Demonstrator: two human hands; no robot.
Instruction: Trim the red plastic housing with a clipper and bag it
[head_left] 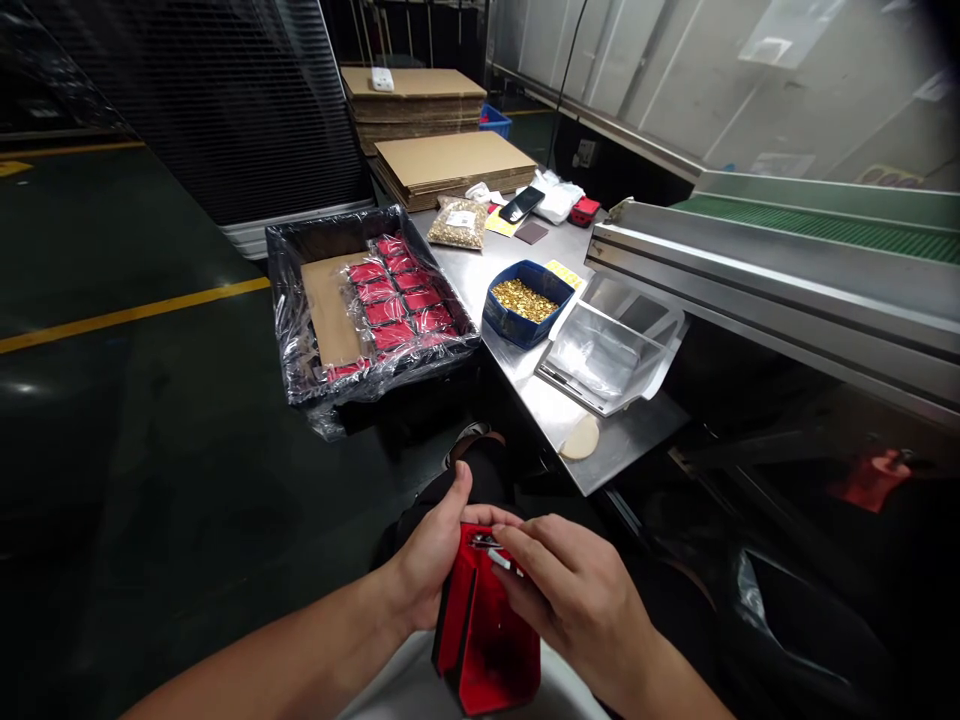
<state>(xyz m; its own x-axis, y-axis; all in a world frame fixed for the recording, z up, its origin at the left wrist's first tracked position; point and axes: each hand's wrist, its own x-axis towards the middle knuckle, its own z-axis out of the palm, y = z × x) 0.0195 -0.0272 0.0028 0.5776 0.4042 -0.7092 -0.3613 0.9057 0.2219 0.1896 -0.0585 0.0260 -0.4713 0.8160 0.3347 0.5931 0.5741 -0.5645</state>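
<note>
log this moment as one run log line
left hand: grips red case | right hand: pinches small metal part at case top | nearby: blue tub of gold pieces on steel table

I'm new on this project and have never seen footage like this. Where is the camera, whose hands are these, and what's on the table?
There is no machine here: a person works with bare hands, and the one picture comes from a camera worn on their head, looking forward and down. The left hand grips a red folded case; the right hand has its fingertips on a small silvery metal piece at the case's top, though whether they pinch it is unclear. Ahead stands a steel table with a blue bin of small golden parts, a stack of clear bags, and, farther back, a phone and flat cardboard sheets. Left of the table sits a black plastic-lined tray holding rows of red items. A green conveyor belt runs on the right.
</note>
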